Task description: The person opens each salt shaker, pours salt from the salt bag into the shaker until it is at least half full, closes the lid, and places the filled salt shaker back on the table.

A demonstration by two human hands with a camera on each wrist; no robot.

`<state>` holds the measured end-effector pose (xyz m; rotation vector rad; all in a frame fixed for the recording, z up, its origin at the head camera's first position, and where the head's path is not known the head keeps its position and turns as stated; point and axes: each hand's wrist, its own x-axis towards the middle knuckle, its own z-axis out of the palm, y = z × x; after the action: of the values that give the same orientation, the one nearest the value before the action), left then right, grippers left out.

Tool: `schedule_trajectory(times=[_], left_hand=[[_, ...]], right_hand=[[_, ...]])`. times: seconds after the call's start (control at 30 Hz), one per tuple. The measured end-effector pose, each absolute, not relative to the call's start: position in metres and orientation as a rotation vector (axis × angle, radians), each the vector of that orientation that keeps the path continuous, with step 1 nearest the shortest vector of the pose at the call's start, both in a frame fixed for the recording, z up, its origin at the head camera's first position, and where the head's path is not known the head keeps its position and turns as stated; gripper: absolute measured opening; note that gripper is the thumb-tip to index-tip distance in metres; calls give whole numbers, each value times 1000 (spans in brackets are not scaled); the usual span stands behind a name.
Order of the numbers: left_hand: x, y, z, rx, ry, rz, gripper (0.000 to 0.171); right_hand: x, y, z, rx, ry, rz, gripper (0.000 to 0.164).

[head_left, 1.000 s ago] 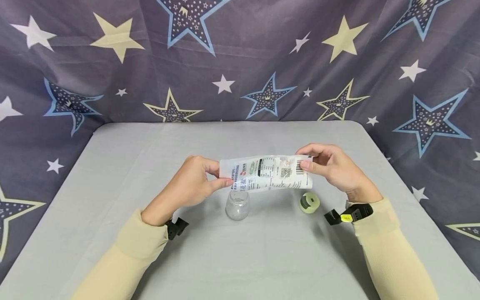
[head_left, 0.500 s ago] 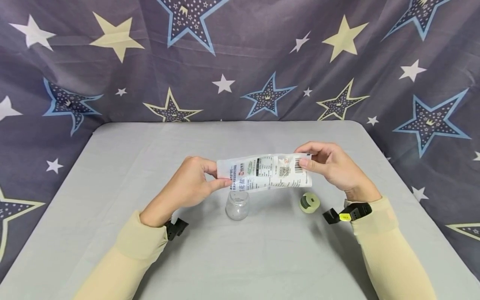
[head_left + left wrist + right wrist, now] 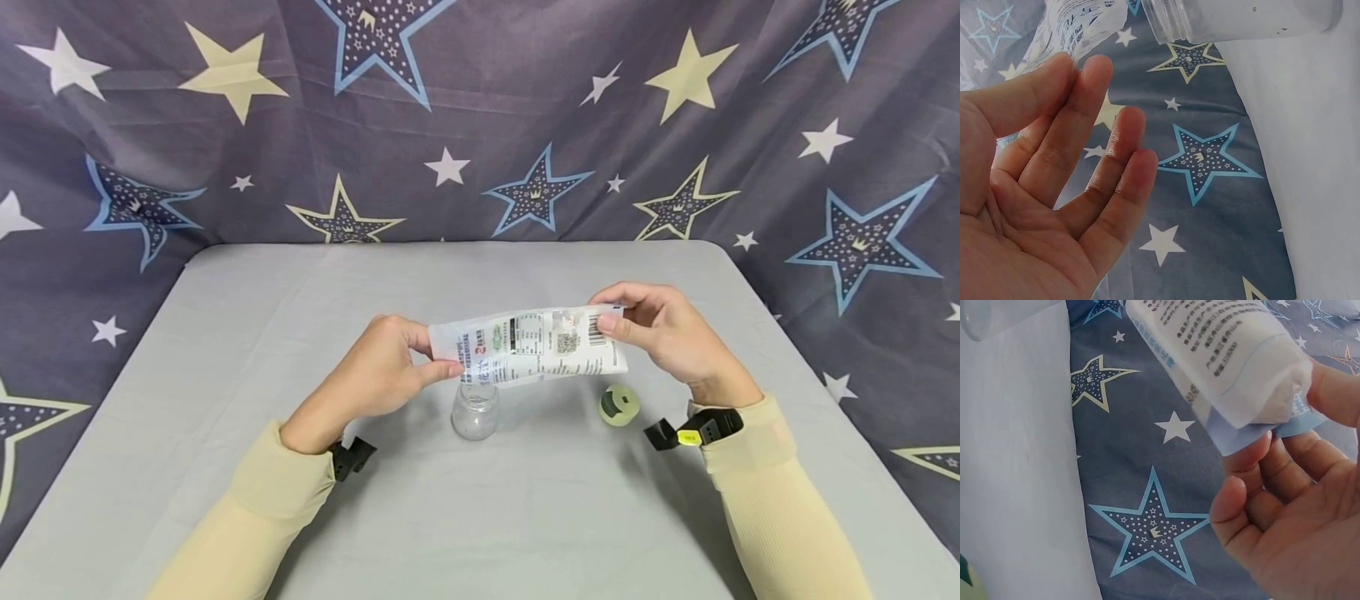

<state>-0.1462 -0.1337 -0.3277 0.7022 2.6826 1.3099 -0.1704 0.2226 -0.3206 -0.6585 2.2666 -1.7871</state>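
A white printed bag of salt (image 3: 532, 343) is held lengthwise between the two hands, its right end slightly higher. Thumb and fingers of my left hand (image 3: 386, 367) pinch its left end, where the plastic looks thin and flat. My right hand (image 3: 663, 337) grips the fuller right end, thumb on the barcode side. In the right wrist view, the bottom of the salt bag (image 3: 1235, 369) looks plump and rests on the fingers. Below the bag's left end, a clear jar (image 3: 475, 417) stands upright without a lid; the bag overlaps its mouth in the head view.
A pale green round lid (image 3: 618, 405) with a dark green part lies on the table to the right of the jar. The grey-covered table (image 3: 525, 517) reaches back to a dark curtain (image 3: 480, 125) printed with stars. Each wrist wears a black camera strap.
The bag's left end has shifted slightly left above the jar, and my right hand has risen a little with the right end. Jar and lid stay put.
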Motion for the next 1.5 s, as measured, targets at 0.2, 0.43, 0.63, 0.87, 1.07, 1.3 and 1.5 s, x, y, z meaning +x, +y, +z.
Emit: schedule_trajectory(times=[0.2, 0.43, 0.63, 0.87, 1.07, 1.3, 1.5], left_hand=[[-147, -134, -329, 699, 2680, 1306, 8], [-148, -134, -330, 700, 2704, 1278, 6], [-149, -135, -331, 698, 2703, 1263, 5], [-149, -135, -332, 680, 2703, 1254, 5], [-150, -136, -333, 697, 2695, 1252, 6], [-150, -136, -333, 713, 2703, 1242, 5], [-150, -136, -333, 706, 2699, 1243, 7]], right_hand=[[-169, 219, -319, -664, 2253, -1824, 19], [-167, 217, -319, -635, 2267, -1832, 20], [-165, 214, -319, -616, 2258, -1870, 21], [-163, 210, -319, -611, 2262, -1916, 21], [-163, 208, -319, -633, 2232, -1962, 20], [-161, 206, -319, -620, 2255, -1960, 20], [-159, 205, -318, -620, 2279, -1956, 20]])
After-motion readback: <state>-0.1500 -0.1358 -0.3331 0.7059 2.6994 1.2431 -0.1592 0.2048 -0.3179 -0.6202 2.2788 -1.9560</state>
